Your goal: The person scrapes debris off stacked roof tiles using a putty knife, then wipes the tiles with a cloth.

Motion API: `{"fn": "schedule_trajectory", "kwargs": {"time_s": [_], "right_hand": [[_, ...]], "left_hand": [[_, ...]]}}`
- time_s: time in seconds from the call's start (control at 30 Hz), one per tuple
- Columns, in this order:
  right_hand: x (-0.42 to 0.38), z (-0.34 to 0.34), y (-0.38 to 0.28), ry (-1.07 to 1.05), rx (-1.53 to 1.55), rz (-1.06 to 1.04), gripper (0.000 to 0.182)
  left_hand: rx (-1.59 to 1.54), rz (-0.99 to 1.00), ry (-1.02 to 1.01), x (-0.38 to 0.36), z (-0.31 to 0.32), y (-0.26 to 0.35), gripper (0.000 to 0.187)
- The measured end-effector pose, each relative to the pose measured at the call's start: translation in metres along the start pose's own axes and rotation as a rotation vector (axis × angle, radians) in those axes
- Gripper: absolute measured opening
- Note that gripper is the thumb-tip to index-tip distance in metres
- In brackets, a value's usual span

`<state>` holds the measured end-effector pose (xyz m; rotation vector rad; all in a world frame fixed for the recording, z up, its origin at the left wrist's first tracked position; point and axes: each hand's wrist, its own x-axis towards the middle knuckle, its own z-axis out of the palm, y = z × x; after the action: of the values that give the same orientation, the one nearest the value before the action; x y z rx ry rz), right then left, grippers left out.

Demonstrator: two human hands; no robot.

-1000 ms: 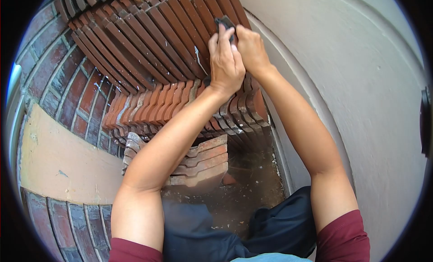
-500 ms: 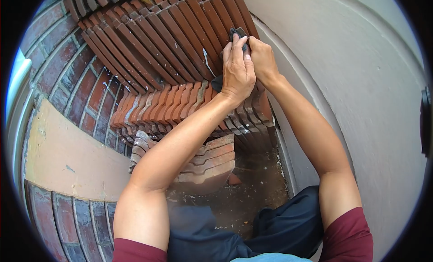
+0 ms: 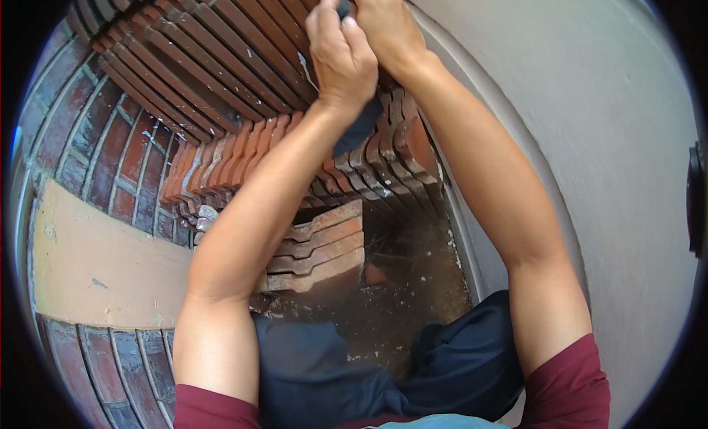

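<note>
My left hand (image 3: 341, 64) is at the top of the view, fingers bent round a dark cloth (image 3: 359, 128) that hangs below its palm and shows again near the fingertips. Right beside it, my right hand (image 3: 387, 29) is closed, its knuckles up and its fingers turned in toward the same cloth. The fingertips of both hands are partly cut off by the view's upper edge. Behind them stand brown roof tiles (image 3: 214, 56), set on edge in a tight row. Under these lies a layer of orange-red tiles (image 3: 243, 152).
A small stack of weathered tiles (image 3: 324, 244) stands on the dirty floor (image 3: 383, 326), with a broken red piece (image 3: 375, 274) beside it. A brick wall (image 3: 103, 141) with a beige panel (image 3: 110, 259) bounds the left; a pale wall (image 3: 575, 119) bounds the right.
Both hands have moved up and slightly left in the view, with the cloth. The tiles and walls have also shifted a little left and up in the picture.
</note>
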<state>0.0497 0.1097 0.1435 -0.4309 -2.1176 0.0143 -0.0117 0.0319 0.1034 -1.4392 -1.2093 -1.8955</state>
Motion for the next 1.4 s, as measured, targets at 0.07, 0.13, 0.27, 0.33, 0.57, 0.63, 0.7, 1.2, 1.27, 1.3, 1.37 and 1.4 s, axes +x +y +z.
{"fn": "schedule_trajectory", "kwargs": {"time_s": [0.07,0.13,0.27,0.33,0.57,0.63,0.7,1.2,1.27,1.3,1.37,1.4], "right_hand": [[0.001,0.002,0.002,0.007,-0.027,0.037,0.017],[-0.025,0.003,0.017,-0.071,-0.058,0.030,0.017],[-0.068,0.000,0.038,-0.223,-0.092,0.085,0.017],[-0.076,0.001,0.042,-0.237,-0.094,0.102,0.017],[-0.099,-0.005,0.056,-0.423,-0.127,0.131,0.017],[-0.099,-0.010,0.059,-0.462,-0.170,0.123,0.020],[-0.094,-0.017,0.062,-0.526,-0.206,0.138,0.021],[-0.093,-0.017,0.066,-0.387,0.017,0.092,0.020],[-0.091,-0.023,0.065,-0.450,0.064,0.164,0.021],[-0.092,-0.023,0.066,-0.432,0.069,0.134,0.020],[-0.093,-0.024,0.068,-0.398,0.080,0.073,0.018],[-0.092,-0.026,0.068,-0.425,0.045,0.065,0.017]], "left_hand": [[0.008,-0.132,-0.051,-0.004,-0.001,-0.001,0.042],[0.078,-0.088,-0.106,-0.032,0.005,-0.003,0.041],[0.086,-0.156,-0.261,-0.078,0.010,-0.003,0.041],[0.065,-0.192,-0.328,-0.082,0.008,-0.003,0.042],[0.055,-0.450,-0.600,-0.082,-0.009,0.016,0.036],[0.090,-0.312,-0.538,-0.094,-0.002,0.015,0.034],[0.158,-0.334,-0.621,-0.097,0.000,0.018,0.038],[0.127,-0.594,-0.480,-0.101,0.010,0.029,0.037],[0.159,-0.547,-0.459,-0.107,0.013,0.025,0.038],[0.175,-0.522,-0.446,-0.107,0.013,0.024,0.039],[0.151,-0.529,-0.453,-0.108,0.012,0.022,0.041],[0.139,-0.532,-0.454,-0.108,0.012,0.021,0.042]]}}
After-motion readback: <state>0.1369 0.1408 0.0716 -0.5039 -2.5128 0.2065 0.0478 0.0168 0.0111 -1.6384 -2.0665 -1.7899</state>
